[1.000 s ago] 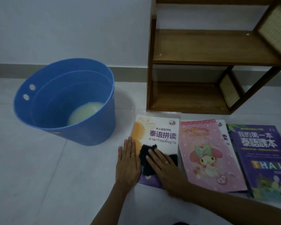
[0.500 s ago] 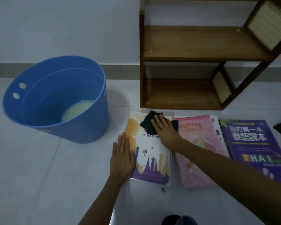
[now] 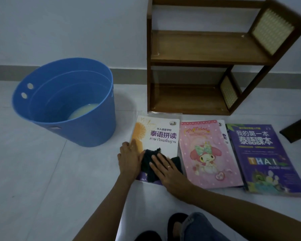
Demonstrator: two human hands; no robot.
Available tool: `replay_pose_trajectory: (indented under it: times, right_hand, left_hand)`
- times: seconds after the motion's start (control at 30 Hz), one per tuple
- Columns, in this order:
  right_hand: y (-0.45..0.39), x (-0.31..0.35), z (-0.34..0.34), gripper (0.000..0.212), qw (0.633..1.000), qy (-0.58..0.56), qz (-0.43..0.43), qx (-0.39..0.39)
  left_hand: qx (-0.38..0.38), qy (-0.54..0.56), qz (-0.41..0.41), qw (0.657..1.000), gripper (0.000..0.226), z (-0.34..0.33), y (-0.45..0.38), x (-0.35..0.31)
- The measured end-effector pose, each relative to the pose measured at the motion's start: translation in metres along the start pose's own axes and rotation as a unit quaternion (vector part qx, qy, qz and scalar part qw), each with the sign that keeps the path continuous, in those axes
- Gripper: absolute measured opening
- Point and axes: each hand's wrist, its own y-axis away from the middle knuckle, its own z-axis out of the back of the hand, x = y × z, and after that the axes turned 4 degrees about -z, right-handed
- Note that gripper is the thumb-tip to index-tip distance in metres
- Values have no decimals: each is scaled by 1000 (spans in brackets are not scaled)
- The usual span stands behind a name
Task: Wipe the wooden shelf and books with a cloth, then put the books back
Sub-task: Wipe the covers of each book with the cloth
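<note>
Our right hand (image 3: 165,169) lies flat, fingers straight, pressing the dark cloth (image 3: 149,163) onto the near end of the white book (image 3: 156,136). Half a second ago this hand and the cloth were up at the book's far edge, by the shelf; now they have swept back toward us, much where they sat a second ago. We judge this a full back-and-forth pass over the cover, so this book looks nearly wiped.

Just left of the cloth, touching it, our left hand (image 3: 129,158) rests open and flat on the book's left edge, pinning it as it did through the stroke.

Right of the cloth lie the other books: a pink book (image 3: 207,153), partly covering another white one (image 3: 224,134), then a purple book (image 3: 264,157). That makes four books we can count, all on the floor, none back yet.

Beyond the cloth stands one shelf (image 3: 207,47), with two bare boards visible. Far left of the grip stands one blue bucket (image 3: 66,101) with pale liquid inside. One cloth is in use.
</note>
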Motion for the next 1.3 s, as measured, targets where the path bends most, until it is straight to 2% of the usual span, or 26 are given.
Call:
replay_pose_trajectory:
  times: [0.07,0.13,0.17,0.2,0.27,0.3,0.37,0.47,0.53,0.6,0.73,0.8,0.87,0.97,1.03,1.1,1.2,1.23,1.3]
  right_hand:
    - [-2,-1,3,50,1000,3,-18,-2]
    - [-6,1,5,60,999,-12,-28,45]
    - [-8,3,6,61,997,-24,-31,70]
    - [-11,2,5,64,994,-41,-35,92]
    - [-22,-3,5,86,987,-54,-71,137]
    - [-29,-5,9,91,985,-53,-93,133]
    - [-40,-10,18,88,985,-73,-88,131]
    - [-54,-16,32,80,972,-75,-83,204]
    - [-59,-20,42,80,969,-73,-79,223]
    - [-57,-29,48,76,967,-122,-92,203]
    - [-55,-50,65,71,940,-259,-215,54]
    - [-61,-58,74,66,909,-308,-281,12]
    - [-70,-62,84,56,867,-370,-334,-20]
    - [-86,-65,95,34,827,-433,-348,-86]
    - [-92,-66,97,18,805,-439,-381,-122]
    - [-88,-69,91,10,813,-407,-391,-144]
    - [-63,-83,77,15,844,-336,-413,-70]
    - [-52,-92,72,18,846,-308,-432,-58]
    - [-34,-111,71,19,820,-249,-513,-52]
  left_hand:
    - [9,91,112,990,70,10,-7,-8]
    - [31,190,210,959,82,17,-19,-5]
    - [50,223,233,945,78,20,-24,0]
    - [74,245,236,938,68,23,-27,4]
    - [105,266,222,932,40,27,-27,10]
    - [109,274,218,930,30,29,-27,11]
    - [107,298,226,921,31,31,-27,10]
    - [119,340,254,898,54,39,-25,3]
    - [127,358,253,890,49,44,-25,-5]
    - [127,359,224,897,37,53,-24,-14]
    - [63,390,134,909,26,87,-21,-45]
    - [21,371,76,925,27,106,-16,-61]
    - [-36,303,4,952,22,126,-6,-78]
    - [-99,158,-86,979,32,137,12,-105]
    - [-137,29,-135,981,42,122,26,-112]
    - [-113,-27,-169,979,53,98,36,-108]
    - [-80,-84,-184,976,64,61,32,-87]
    - [-61,-96,-184,976,69,51,33,-81]
    - [-29,-112,-187,975,72,30,39,-71]
